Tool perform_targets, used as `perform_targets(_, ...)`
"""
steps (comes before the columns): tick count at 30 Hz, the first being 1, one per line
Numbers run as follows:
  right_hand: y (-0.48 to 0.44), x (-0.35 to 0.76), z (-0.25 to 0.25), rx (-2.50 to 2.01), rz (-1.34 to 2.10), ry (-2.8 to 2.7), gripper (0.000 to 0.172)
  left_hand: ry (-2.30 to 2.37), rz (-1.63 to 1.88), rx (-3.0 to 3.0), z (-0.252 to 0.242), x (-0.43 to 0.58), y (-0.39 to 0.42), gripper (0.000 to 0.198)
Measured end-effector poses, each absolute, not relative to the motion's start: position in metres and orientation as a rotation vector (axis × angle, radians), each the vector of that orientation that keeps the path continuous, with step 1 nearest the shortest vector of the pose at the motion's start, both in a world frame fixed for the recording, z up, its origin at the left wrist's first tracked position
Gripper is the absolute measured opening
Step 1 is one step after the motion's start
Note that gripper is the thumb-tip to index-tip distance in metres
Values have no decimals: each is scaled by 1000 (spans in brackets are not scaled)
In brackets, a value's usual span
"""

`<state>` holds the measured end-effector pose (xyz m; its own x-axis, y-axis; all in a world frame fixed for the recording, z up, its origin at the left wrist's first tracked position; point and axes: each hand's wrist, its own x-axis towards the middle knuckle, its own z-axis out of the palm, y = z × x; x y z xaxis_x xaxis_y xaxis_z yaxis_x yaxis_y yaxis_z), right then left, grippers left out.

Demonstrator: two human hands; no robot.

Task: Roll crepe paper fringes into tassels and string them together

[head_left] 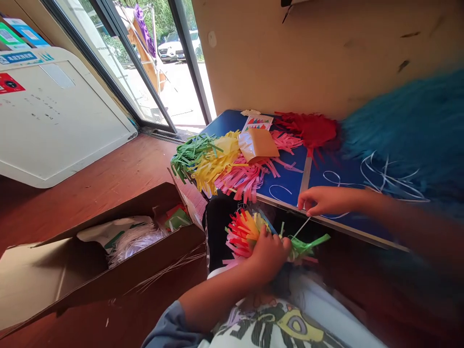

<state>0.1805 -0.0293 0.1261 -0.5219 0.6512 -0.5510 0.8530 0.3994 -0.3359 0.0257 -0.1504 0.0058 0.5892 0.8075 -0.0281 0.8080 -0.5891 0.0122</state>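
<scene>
My left hand (270,256) is wrapped round the middle of a bunch of fringed paper tassels (242,234) over my lap. Red, orange and yellow strips fan out on its left side, and green strips (308,244) stick out on the right. Above and to the right, my right hand (321,199) pinches a thin white string (301,227), which runs taut down to the bunch. The knot or loop at the bunch is hidden by my left fingers.
On the blue table (275,186) lie green tassels (194,152), yellow tassels (217,157), pink tassels (242,179), red tassels (308,128), a brown packet (258,145) and loose white string (391,179). An open cardboard box (119,268) stands left. A whiteboard (65,125) leans near the glass door.
</scene>
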Motion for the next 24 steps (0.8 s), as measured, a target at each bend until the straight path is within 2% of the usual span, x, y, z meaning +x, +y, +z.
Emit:
perform_targets(5,-72,171,114,1761,-740,2682,18,1589,111,2636,0,26,-141,25)
perform_targets(9,-137,158,74,2287,-1118,2906,29,1817,331,2408,3,16,-125,27)
perform_targets(13,-183,142,26,2787,-1143,2756,29,1837,595,2133,11,6,-119,40)
perform_targets(16,-185,142,10,2764,-1161,2787,30,1698,774,1887,15,3,-123,45)
perform_targets(20,-170,157,13,2569,-1052,2955,26,1525,928,1666,15,3,-130,44)
perform_targets(24,-172,161,20,2159,-1027,3154,23,1709,888,1726,14,5,-127,42)
